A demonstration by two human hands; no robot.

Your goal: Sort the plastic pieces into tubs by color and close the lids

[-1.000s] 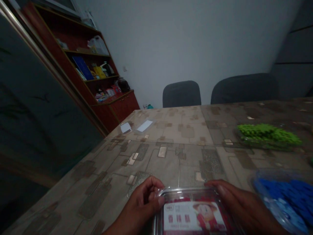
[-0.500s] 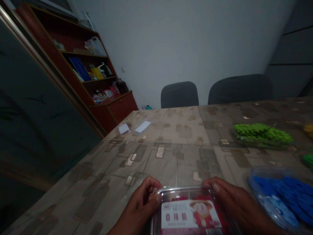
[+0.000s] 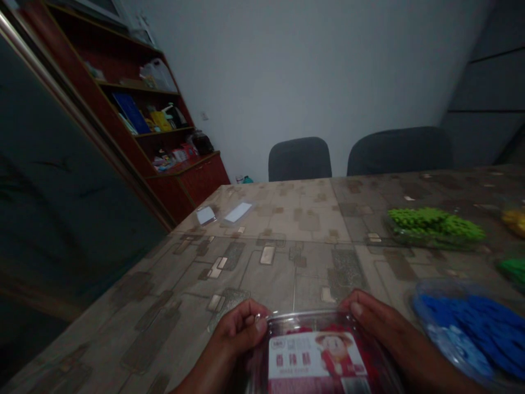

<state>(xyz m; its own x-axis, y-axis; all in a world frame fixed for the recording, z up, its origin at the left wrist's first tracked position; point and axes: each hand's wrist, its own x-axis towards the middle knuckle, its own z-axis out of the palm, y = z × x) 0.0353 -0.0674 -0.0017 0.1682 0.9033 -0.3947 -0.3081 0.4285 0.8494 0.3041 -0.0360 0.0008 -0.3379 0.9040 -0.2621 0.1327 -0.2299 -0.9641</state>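
Observation:
A clear plastic box (image 3: 315,355) with a white and red printed label and red pieces inside stands at the bottom middle, its lower part cut off by the picture's edge. At its far left corner, my left hand (image 3: 240,334) pinches the rim with thumb and bent fingers. The far right corner is gripped by my right hand (image 3: 377,323), its thumb on the top edge. Right of that hand lies a clear tub of blue pieces (image 3: 471,328), some of them light blue.
Farther back on the patterned tablecloth (image 3: 246,262) are a tray of lime green pieces (image 3: 435,224), yellow pieces (image 3: 514,219) and darker green pieces (image 3: 512,271). Two white cards (image 3: 238,212) lie far left. Grey chairs (image 3: 299,158) and a wooden shelf (image 3: 164,131) stand behind.
Both hands keep their grip on the box's far corners. The view has shifted slightly, and the right hand sits a little higher in it.

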